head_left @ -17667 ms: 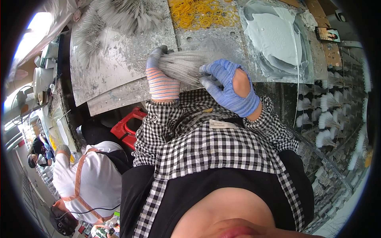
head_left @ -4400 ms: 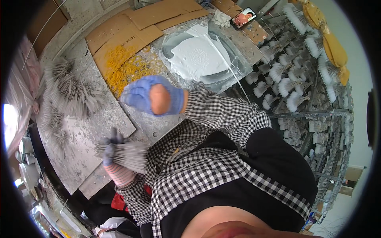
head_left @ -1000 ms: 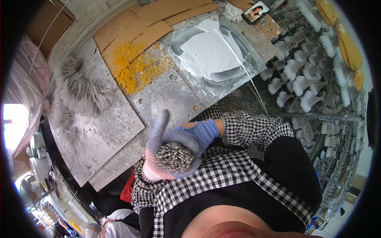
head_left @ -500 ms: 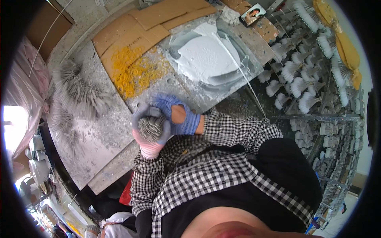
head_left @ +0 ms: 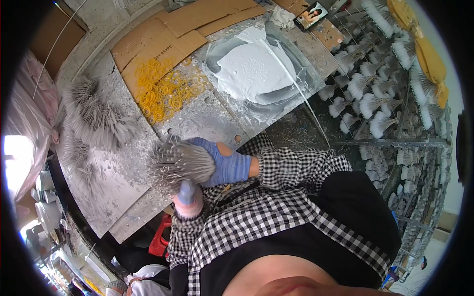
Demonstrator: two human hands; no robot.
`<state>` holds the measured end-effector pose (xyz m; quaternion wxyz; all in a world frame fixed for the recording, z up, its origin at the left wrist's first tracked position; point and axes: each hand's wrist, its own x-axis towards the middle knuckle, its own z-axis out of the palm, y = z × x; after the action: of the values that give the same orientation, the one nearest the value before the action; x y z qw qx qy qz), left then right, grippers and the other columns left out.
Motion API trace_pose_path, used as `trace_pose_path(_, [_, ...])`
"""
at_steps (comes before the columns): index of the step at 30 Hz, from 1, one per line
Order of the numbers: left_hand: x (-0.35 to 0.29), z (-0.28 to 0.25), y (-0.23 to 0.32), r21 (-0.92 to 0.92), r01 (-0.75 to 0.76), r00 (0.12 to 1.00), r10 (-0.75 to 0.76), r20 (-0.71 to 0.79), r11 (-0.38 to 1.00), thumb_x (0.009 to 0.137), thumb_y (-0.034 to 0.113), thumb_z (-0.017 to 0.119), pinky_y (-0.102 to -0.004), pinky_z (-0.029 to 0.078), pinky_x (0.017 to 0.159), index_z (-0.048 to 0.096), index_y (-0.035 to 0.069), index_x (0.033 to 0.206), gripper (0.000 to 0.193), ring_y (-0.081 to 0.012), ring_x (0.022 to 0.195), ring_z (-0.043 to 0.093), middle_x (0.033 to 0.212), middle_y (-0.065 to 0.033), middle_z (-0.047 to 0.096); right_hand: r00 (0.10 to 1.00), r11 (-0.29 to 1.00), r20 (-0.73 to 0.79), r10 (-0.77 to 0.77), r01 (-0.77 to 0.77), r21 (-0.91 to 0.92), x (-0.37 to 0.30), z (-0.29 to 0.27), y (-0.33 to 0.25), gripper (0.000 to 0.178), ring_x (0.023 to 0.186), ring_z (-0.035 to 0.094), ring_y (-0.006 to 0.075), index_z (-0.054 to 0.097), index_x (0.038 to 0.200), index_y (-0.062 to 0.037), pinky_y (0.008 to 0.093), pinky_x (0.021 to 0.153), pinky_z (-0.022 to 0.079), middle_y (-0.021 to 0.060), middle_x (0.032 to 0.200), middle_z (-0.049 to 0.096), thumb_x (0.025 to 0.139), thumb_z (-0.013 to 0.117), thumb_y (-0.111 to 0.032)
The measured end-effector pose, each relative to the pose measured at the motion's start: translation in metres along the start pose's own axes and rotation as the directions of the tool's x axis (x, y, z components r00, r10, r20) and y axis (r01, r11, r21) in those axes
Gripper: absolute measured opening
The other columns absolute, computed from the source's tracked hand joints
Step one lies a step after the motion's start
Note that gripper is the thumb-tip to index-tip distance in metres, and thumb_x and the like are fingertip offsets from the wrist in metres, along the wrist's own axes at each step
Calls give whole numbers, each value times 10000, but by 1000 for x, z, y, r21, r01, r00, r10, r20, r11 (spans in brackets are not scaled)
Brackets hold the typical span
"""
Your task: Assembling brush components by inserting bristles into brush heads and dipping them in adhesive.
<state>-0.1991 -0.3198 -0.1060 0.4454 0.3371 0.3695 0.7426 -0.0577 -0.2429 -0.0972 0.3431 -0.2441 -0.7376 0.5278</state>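
My right hand (head_left: pixel 226 162), in a blue glove with bare skin showing on its back, is closed round one end of a thick bundle of thin grey wires (head_left: pixel 180 160). Toward the left the bundle fans out, and many of its wire tips look curled. Beneath it, my left hand (head_left: pixel 188 197), in a pink and grey-blue glove, grips the bundle's near side with the thumb against the wires; its other fingers are hidden. Beyond the hands, a pile of yellow rubber bands (head_left: pixel 160 91) lies on the cardboard (head_left: pixel 131 49) and grey board.
More grey wire bundles (head_left: pixel 101 118) lie on the board (head_left: pixel 108 185) at left. A shallow tray of white paste (head_left: pixel 254 71) has a thin stick across it. A phone (head_left: pixel 311 16) stands at the back. White-tipped bundles (head_left: pixel 370 103) hang on a rack at right.
The bundle has turned from end-on to lying sideways, its fanned tips now pointing left. My left hand has dropped lower beneath it, and my right hand has closed on its right end.
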Motion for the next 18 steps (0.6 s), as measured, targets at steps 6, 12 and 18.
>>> trace_pose_path(6, [47,55,78,46,453,884,-456,101,890,1011,408,549,-469,327,1174,234,50,1566,732,-363,1431,363,1607,-164,290,746,421,558,363,-666,616,-18,-23,-28,771,1147,613,228,516,1343,-40,375,999,514,123,1204,642,694,868,-262])
trace_pose_path(12, [40,65,58,-94,181,710,-64,702,979,581,179,908,-429,416,924,272,-25,1488,1127,-300,1075,514,1196,-239,467,866,937,361,-346,305,168,-26,-12,3,775,1113,646,261,591,1265,-45,393,998,515,122,1200,672,601,939,-240])
trace_pose_path(18, [45,70,81,94,-121,748,29,663,988,741,-102,684,-338,539,668,478,-34,1304,603,-176,713,628,776,-91,624,833,967,554,17,-154,201,11,-59,-34,972,1313,477,268,501,1375,-73,418,1125,389,140,1387,519,558,963,-326])
